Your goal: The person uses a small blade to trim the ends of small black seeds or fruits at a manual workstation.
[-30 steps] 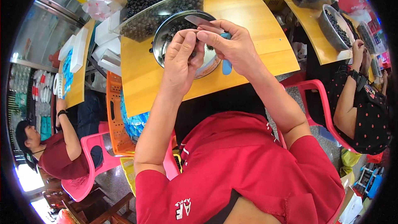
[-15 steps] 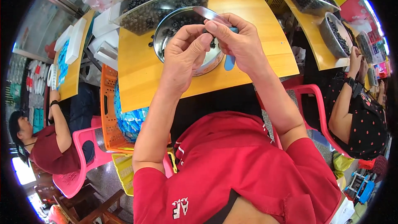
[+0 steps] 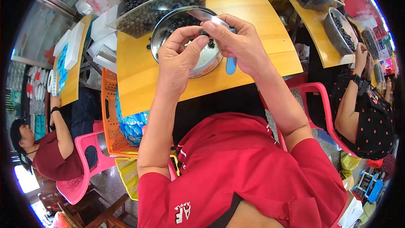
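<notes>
Dark berry [image 3: 205,34] between both hands [image 3: 211,48]

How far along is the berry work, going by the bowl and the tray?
Early, it seems. Done: the metal bowl holds only a few dark berries on a mostly bare bottom. In hand: the left hand pinches one berry while the right hand works a blue-handled knife on it. Left: the clear tray behind remains heaped with berries.

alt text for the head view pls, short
Both hands work over a metal bowl on a yellow table: the left hand pinches a small dark fruit, the right hand holds a blue-handled knife to it. A clear tub of dark fruit sits behind.
</notes>
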`<action>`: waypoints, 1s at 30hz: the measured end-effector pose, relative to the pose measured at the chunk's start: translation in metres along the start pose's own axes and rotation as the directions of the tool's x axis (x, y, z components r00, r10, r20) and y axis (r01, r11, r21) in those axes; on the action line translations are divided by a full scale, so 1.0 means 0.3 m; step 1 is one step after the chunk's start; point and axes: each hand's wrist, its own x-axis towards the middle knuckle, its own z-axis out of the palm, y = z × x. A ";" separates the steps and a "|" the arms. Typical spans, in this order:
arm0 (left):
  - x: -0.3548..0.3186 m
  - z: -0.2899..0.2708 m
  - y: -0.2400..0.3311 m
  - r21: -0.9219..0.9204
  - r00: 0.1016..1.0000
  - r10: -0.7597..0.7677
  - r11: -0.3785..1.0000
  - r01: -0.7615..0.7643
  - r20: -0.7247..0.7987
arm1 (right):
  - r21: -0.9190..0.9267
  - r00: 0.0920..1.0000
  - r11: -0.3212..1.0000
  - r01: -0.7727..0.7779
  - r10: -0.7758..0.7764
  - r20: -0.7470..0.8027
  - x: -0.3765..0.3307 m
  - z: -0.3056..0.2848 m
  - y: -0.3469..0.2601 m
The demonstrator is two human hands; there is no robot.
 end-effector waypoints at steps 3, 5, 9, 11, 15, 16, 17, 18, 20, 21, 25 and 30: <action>0.000 0.007 0.005 0.139 0.998 0.057 0.989 -0.055 -0.011 | -0.024 1.000 1.000 -0.004 0.005 0.011 -0.004 -0.008 0.001; -0.002 0.001 0.015 0.121 0.999 0.038 0.992 -0.036 -0.009 | -0.014 1.000 1.000 -0.015 0.015 0.006 -0.006 -0.015 0.005; -0.007 0.001 0.017 0.143 0.998 0.067 0.987 -0.066 -0.002 | 0.050 0.998 0.997 -0.059 0.059 -0.001 -0.007 -0.012 0.007; -0.004 0.007 0.010 0.155 0.998 0.060 0.986 -0.058 -0.005 | 0.042 0.998 0.997 -0.063 0.063 -0.021 -0.009 -0.011 0.002; -0.011 0.008 0.006 0.113 1.000 0.016 0.993 -0.015 -0.003 | 0.005 0.998 0.998 -0.060 0.060 0.003 -0.006 -0.001 -0.003; -0.011 0.004 0.004 0.114 1.000 0.016 0.993 -0.016 -0.003 | -0.008 0.998 0.998 -0.061 0.061 0.009 -0.005 0.000 -0.003; -0.011 -0.003 0.000 0.052 1.000 0.001 0.999 -0.001 0.017 | -0.007 0.998 0.998 -0.060 0.060 0.010 -0.005 0.001 -0.004; -0.009 -0.007 -0.005 -0.010 0.999 -0.015 1.000 0.016 0.041 | -0.010 0.997 0.997 -0.081 0.081 0.010 -0.007 0.000 -0.005; -0.006 -0.010 -0.011 -0.067 0.998 -0.012 0.998 0.016 0.063 | -0.012 0.995 0.995 -0.100 0.100 0.009 -0.009 -0.001 -0.008; -0.005 -0.011 -0.011 -0.121 0.997 -0.007 0.992 0.017 0.082 | 0.021 0.995 0.995 -0.102 0.102 0.023 -0.011 0.003 -0.011; 0.000 -0.002 0.001 -0.203 0.997 -0.026 0.978 0.041 0.075 | 0.120 0.999 0.993 -0.022 0.016 0.049 -0.013 0.001 0.000; 0.009 0.003 0.001 -0.234 0.998 -0.005 0.972 0.019 0.061 | -0.111 0.985 0.979 0.171 -0.166 0.057 -0.036 -0.003 -0.003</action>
